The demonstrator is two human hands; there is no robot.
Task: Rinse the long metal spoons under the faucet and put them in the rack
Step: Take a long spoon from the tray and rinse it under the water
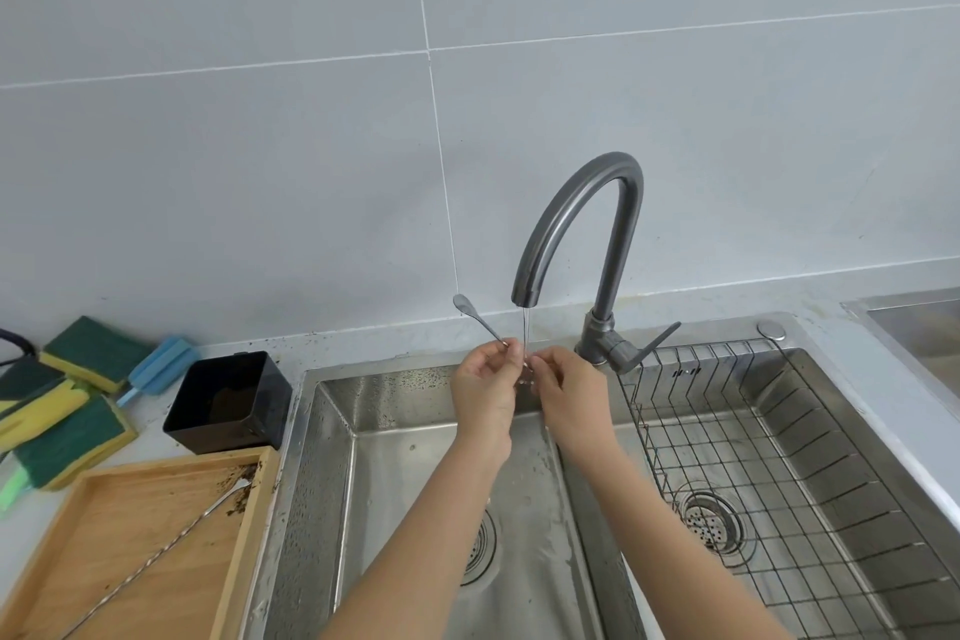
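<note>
Steel spoon (475, 320) pinched in the left hand (485, 387), handle end sticking up left of the faucet (582, 218); bowl end hidden between the hands under the thin stream of water (525, 327). Right hand (569, 392) curled close at the same spot, grip unclear. Second long spoon (171, 543) lying in the wooden tray (130, 494). Wire rack (789, 457) sitting in the right basin

Large pale grey wall tiles (260, 146) with thin white grout lines fill the far side. Below them runs a light, speckled worktop (363, 340), lit evenly by soft daylight, with a steel edge (904, 301) at far right.
</note>
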